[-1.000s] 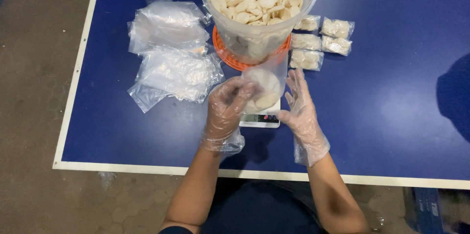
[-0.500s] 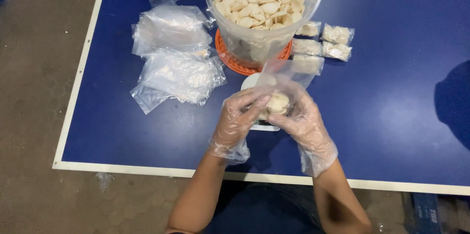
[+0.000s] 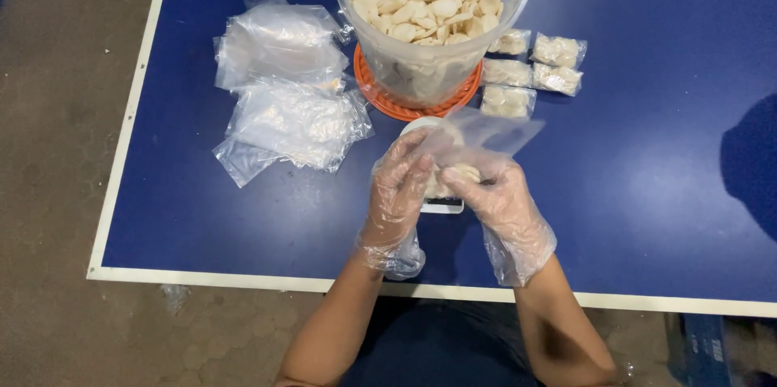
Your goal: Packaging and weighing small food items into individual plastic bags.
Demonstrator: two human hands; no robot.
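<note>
A blue table with a white edge line [image 3: 243, 278] is filling most of the view, standing on a brownish paved floor [image 3: 57, 193]. A large clear plastic tub of pale chips [image 3: 433, 19] is sitting on an orange round lid [image 3: 380, 99] at the far middle of the table. Left of the tub, crumpled clear plastic bags [image 3: 283, 95] are lying in a heap; right of it, five small filled packets [image 3: 530, 71] are lying in rows.

Just in front of the tub, both arms are reaching forward, each hand wearing a loose clear glove. The left hand [image 3: 398, 189] and the right hand [image 3: 502, 201] are pinching a small clear bag of chips [image 3: 461, 152] between closed fingers, holding it above a small white scale [image 3: 441, 201].
</note>
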